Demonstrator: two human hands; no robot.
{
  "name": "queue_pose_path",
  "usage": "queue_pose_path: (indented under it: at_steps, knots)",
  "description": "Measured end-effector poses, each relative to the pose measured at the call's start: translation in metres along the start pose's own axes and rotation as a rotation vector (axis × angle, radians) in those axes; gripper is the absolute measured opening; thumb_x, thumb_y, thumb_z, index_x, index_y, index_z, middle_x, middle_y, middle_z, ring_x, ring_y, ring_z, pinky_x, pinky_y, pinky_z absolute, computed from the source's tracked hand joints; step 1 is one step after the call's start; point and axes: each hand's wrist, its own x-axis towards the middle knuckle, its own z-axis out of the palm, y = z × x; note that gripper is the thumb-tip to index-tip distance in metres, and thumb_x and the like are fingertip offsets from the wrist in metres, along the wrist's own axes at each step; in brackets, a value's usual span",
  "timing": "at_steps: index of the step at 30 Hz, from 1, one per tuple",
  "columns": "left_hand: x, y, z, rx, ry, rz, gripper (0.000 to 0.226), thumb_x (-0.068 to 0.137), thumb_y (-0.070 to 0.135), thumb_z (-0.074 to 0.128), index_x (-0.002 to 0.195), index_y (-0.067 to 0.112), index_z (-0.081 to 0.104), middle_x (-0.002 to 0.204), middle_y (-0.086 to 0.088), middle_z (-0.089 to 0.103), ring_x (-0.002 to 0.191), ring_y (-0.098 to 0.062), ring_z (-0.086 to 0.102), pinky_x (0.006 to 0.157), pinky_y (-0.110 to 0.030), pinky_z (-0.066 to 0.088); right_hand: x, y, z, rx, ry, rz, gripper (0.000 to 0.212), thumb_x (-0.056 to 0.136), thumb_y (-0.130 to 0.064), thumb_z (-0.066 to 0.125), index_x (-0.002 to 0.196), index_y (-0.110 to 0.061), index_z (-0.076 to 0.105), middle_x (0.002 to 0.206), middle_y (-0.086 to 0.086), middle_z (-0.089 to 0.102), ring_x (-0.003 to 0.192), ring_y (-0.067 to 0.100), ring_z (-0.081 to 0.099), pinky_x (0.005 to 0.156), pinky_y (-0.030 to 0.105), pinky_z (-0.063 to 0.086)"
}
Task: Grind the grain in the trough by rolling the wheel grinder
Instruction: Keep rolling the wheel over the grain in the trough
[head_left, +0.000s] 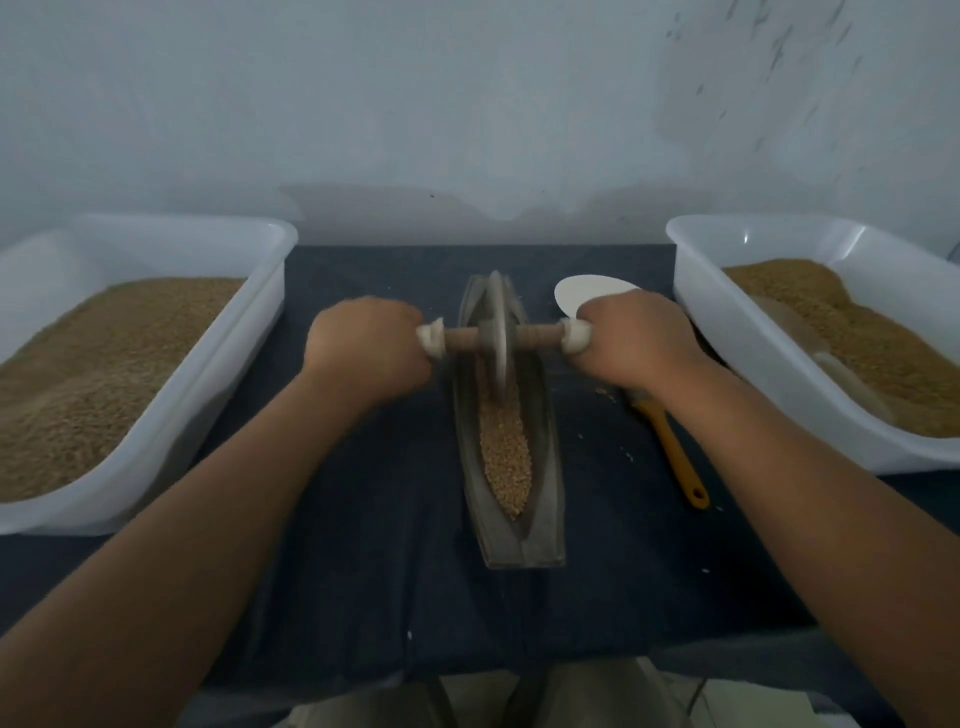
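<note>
Wheel grinder (497, 332), likely heavy and rigid, stands in the trough (545, 499) on grain (505, 457), left hand (369, 345) and right hand (631, 340) clenching its cloth-wrapped axle ends, the sensible hold.

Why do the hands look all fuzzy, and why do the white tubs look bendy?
Head view: the left hand and right hand gripping the wheel grinder are smeared, probably motion blur; the grain in the trough looks sharper. Head view: the wide-angle lens bows the left tub and right tub; the light is dim.
</note>
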Motion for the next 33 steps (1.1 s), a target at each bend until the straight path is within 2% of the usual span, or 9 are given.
queue_pose_path:
  at_steps: [5,8,10,14,17,22,27,29,33]
  knots:
    - [0.0,-0.004,-0.007,0.009,-0.1,0.085,0.025,0.085,0.047,0.057,0.071,0.026,0.058,0.072,0.009,0.059,0.071,-0.023,0.062,0.063,-0.033,0.045,-0.01,0.0,-0.009,0.044,-0.119,0.013,0.029,0.083,-0.05,0.06,0.072,-0.023,0.058,0.07,-0.004,0.06,0.067,0.017,0.058,0.057,0.032,0.045]
    - [-0.045,-0.01,-0.005,0.068,0.025,0.236,0.03,0.08,0.055,0.052,0.064,0.03,0.049,0.059,0.012,0.05,0.053,-0.015,0.051,0.051,-0.028,0.034,-0.05,0.008,-0.021,0.14,-0.383,-0.019,0.03,0.07,-0.059,0.061,0.069,-0.029,0.064,0.066,-0.007,0.064,0.063,0.008,0.062,0.053,0.032,0.047]
    - [-0.065,-0.013,-0.003,0.088,0.103,0.293,0.031,0.073,0.058,0.05,0.06,0.031,0.044,0.05,0.013,0.043,0.043,-0.009,0.042,0.045,-0.022,0.025,-0.065,0.012,-0.026,0.181,-0.448,-0.034,0.042,0.06,-0.068,0.051,0.067,-0.029,0.064,0.065,-0.006,0.065,0.062,0.007,0.063,0.054,0.037,0.052]
    - [-0.037,-0.011,0.003,0.002,-0.043,0.142,0.032,0.08,0.055,0.05,0.063,0.028,0.053,0.06,0.012,0.054,0.055,-0.013,0.054,0.052,-0.028,0.039,-0.041,0.005,-0.01,0.031,-0.168,-0.036,0.037,0.072,-0.065,0.053,0.066,-0.029,0.059,0.061,-0.007,0.058,0.058,0.009,0.054,0.049,0.028,0.037]
    - [0.004,-0.007,0.006,-0.054,-0.092,0.012,0.033,0.087,0.052,0.049,0.069,0.026,0.06,0.073,0.008,0.062,0.067,-0.018,0.06,0.062,-0.034,0.047,-0.003,-0.002,0.0,-0.048,0.018,0.001,0.033,0.082,-0.052,0.061,0.066,-0.023,0.055,0.062,-0.005,0.052,0.058,0.015,0.049,0.051,0.028,0.035]
    - [-0.01,-0.009,0.005,-0.013,-0.087,0.069,0.03,0.086,0.049,0.051,0.068,0.027,0.059,0.068,0.01,0.06,0.061,-0.013,0.054,0.054,-0.03,0.038,-0.009,0.0,-0.009,0.005,-0.081,-0.029,0.03,0.083,-0.053,0.061,0.072,-0.024,0.059,0.07,-0.005,0.059,0.067,0.019,0.059,0.056,0.032,0.042]
    - [-0.068,-0.018,0.003,0.067,0.163,0.27,0.038,0.079,0.061,0.05,0.058,0.031,0.04,0.048,0.014,0.039,0.041,-0.004,0.033,0.046,-0.02,0.017,-0.065,0.009,-0.032,0.177,-0.376,-0.089,0.039,0.059,-0.069,0.047,0.069,-0.035,0.064,0.065,-0.014,0.065,0.058,0.003,0.061,0.049,0.027,0.039]
    - [-0.06,-0.018,0.008,0.061,0.122,0.241,0.036,0.079,0.06,0.052,0.06,0.031,0.044,0.051,0.013,0.044,0.044,-0.006,0.039,0.046,-0.022,0.022,-0.059,0.01,-0.028,0.169,-0.349,-0.083,0.037,0.062,-0.068,0.049,0.065,-0.033,0.061,0.062,-0.012,0.064,0.057,0.004,0.059,0.049,0.028,0.039]
    - [-0.005,-0.009,0.006,-0.002,-0.017,0.06,0.034,0.081,0.056,0.046,0.068,0.027,0.057,0.069,0.01,0.057,0.064,-0.02,0.057,0.06,-0.032,0.043,-0.012,0.004,-0.003,0.04,-0.074,-0.017,0.029,0.082,-0.052,0.06,0.067,-0.027,0.056,0.064,-0.007,0.057,0.061,0.012,0.052,0.051,0.027,0.034]
